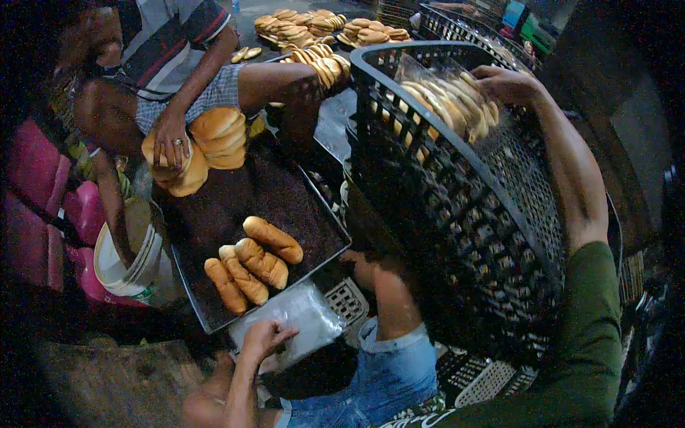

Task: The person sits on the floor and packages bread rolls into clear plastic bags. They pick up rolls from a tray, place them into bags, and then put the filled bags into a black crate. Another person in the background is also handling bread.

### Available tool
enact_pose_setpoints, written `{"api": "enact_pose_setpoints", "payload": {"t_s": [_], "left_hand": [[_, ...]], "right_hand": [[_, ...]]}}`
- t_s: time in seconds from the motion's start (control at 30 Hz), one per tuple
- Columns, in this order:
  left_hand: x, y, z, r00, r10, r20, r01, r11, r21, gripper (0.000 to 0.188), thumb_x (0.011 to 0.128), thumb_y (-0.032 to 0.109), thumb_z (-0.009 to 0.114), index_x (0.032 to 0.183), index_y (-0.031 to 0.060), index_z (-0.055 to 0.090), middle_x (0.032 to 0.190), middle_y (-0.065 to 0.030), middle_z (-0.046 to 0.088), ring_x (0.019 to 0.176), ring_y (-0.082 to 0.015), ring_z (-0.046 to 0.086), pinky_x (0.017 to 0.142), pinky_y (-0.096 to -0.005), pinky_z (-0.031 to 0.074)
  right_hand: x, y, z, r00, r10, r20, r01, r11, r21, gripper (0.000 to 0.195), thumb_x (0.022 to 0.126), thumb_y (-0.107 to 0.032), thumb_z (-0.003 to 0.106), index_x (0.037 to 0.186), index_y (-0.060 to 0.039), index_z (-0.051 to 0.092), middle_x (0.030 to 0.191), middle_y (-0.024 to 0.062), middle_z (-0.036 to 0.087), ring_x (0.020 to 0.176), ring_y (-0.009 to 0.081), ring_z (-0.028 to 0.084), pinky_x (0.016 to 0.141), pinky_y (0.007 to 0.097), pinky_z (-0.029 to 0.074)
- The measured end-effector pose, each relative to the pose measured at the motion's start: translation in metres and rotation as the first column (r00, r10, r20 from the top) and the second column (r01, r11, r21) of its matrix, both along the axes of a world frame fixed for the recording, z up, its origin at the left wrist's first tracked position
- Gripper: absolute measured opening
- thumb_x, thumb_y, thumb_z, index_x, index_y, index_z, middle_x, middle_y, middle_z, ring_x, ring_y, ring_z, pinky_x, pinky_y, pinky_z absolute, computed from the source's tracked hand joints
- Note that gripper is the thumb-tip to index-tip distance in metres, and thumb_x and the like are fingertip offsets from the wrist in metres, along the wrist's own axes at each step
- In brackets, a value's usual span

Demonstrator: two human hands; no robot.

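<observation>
My left hand [263,341] rests on a stack of clear plastic bags [310,315] at my lap, thumb and fingers apart. Reaching into a black plastic crate [460,144] on my right, my right hand [505,85] has its fingers on a clear bag of flat breads [449,101] at the crate's far end. The fingertips there are partly hidden and blurred. Before me lies a dark metal tray [267,187]. Several long bread rolls [262,267] lie side by side near its front edge. Clusters of round buns [219,136] sit at its far left corner.
Across the tray, another person's hand [172,144] presses on the buns; their other arm reaches into a white bucket [155,251]. Piles of flat breads [299,27] lie at the back. A pink plastic chair [40,203] stands left. A second black crate [465,32] is behind mine.
</observation>
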State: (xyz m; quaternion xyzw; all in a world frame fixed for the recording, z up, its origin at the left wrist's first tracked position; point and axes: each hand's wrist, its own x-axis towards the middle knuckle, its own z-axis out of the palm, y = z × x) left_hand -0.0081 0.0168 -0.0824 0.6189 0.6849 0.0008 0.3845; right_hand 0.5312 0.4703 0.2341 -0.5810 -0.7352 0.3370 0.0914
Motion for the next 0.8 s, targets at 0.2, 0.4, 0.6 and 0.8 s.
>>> {"api": "enact_pose_setpoints", "payload": {"t_s": [0.2,0.4,0.6,0.8], "left_hand": [[-0.015,-0.006,-0.014,0.999,-0.029,0.042,0.018,0.970,0.241,0.055,0.082,0.059,0.067,0.072,0.0054,0.068,0.071,-0.0189,0.065,0.070,-0.0382,0.064,0.063,-0.0465,0.048],[-0.008,0.001,-0.007,0.994,0.047,0.099,-0.072,0.960,0.272,0.055,0.082,0.056,0.069,0.066,0.0046,0.061,0.062,-0.0143,0.060,0.060,-0.0288,0.060,0.059,-0.0424,0.045],[0.013,-0.001,0.069,0.808,0.195,0.556,-0.559,0.550,0.621,0.048,0.080,0.043,0.079,0.064,0.0034,0.057,0.058,-0.0086,0.058,0.053,-0.0163,0.054,0.052,-0.0379,0.043],[-0.027,-0.007,0.035,0.190,0.365,0.912,-0.655,0.739,-0.159,0.084,0.095,0.072,0.029,0.086,-0.0018,0.069,0.072,-0.0122,0.068,0.059,-0.0187,0.063,0.061,-0.0305,0.053]], "right_hand": [[-0.168,0.001,0.048,0.948,0.208,0.243,-0.304,0.818,0.487,0.044,0.094,-0.034,0.060,0.125,-0.0041,0.056,0.105,0.0124,0.066,0.092,0.0265,0.062,0.079,0.0405,0.051],[-0.413,-0.231,-0.005,0.349,0.902,0.255,-0.935,0.355,0.024,0.044,0.094,-0.042,0.057,0.120,-0.0055,0.060,0.102,0.0156,0.068,0.091,0.0323,0.066,0.077,0.0455,0.053],[-0.416,-0.309,-0.143,0.613,0.755,0.234,-0.787,0.610,0.095,0.036,0.087,-0.035,0.067,0.102,-0.0014,0.065,0.092,0.0148,0.069,0.087,0.0283,0.066,0.076,0.0394,0.052],[-0.396,-0.387,-0.165,0.603,0.037,-0.797,-0.038,0.999,0.018,0.024,0.101,-0.018,0.051,0.116,-0.0002,0.058,0.102,0.0063,0.062,0.098,0.0181,0.059,0.087,0.0314,0.047]]}}
